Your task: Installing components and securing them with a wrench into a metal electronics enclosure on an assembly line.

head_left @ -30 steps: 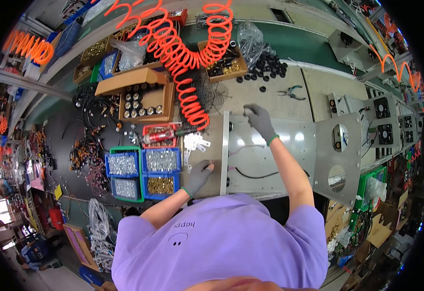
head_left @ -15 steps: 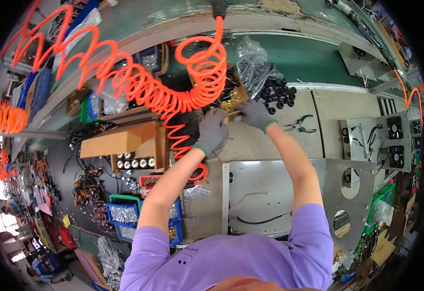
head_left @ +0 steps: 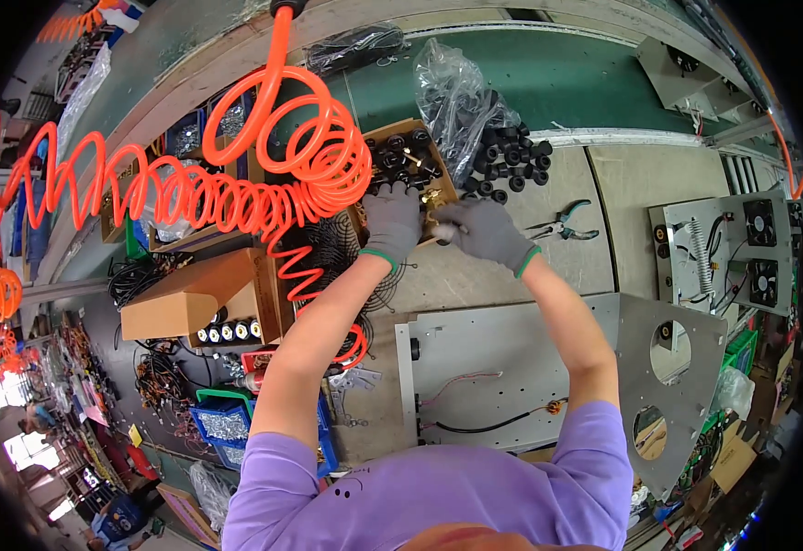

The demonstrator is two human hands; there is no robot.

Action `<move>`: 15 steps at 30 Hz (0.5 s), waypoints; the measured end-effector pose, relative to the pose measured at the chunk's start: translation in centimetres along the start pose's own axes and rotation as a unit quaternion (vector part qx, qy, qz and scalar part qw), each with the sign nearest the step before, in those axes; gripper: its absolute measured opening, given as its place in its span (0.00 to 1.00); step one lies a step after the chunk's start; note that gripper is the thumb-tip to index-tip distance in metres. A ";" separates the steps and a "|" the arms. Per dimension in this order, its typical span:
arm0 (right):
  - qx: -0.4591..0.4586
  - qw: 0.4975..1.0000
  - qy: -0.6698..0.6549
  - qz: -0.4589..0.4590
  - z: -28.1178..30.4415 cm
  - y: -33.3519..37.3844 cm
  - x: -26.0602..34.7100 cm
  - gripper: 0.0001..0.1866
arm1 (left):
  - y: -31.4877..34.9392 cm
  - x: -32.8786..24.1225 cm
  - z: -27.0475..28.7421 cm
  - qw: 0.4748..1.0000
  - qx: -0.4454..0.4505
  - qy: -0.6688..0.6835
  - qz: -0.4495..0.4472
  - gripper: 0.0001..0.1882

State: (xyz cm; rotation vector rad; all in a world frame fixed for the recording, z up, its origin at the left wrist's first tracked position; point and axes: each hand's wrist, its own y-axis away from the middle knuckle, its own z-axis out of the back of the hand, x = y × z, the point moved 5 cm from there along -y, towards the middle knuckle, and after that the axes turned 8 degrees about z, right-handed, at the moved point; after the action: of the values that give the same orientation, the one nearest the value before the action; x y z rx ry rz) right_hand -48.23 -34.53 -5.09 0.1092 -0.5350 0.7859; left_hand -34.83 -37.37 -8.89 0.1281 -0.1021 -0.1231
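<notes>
While both arms stretched forward, left hand (head_left: pixel 392 220) and right hand (head_left: pixel 484 230) over cardboard box (head_left: pixel 378 138), grip state unclear.

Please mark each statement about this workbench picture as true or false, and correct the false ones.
1. Both hands wear grey gloves. True: left hand, right hand.
2. The coiled hose is blue. False: it is orange.
3. The pliers lie to the right of the hands. True.
4. The right hand rests on the metal panel. False: both hands are at the cardboard box of black parts.
</notes>
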 end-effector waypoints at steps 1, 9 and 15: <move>-0.061 0.998 -0.022 -0.024 0.2 -0.2 -1.0 0.11 | -0.2 -0.2 -0.3 1.000 0.000 -0.001 0.000 0.18; -0.192 0.977 -0.007 -0.096 0.0 -1.5 -3.0 0.15 | 1.5 1.1 0.8 0.992 -0.088 0.081 -0.046 0.22; -0.055 0.997 -0.039 -0.032 0.1 -1.9 -1.3 0.25 | 2.6 2.6 0.7 0.989 -0.022 0.147 0.002 0.23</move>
State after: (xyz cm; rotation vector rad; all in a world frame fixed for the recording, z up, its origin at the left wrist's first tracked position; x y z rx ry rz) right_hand -47.74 -36.75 -5.48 0.0562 -0.6452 0.6908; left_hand -32.00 -35.23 -7.56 0.1014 0.1943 -0.1004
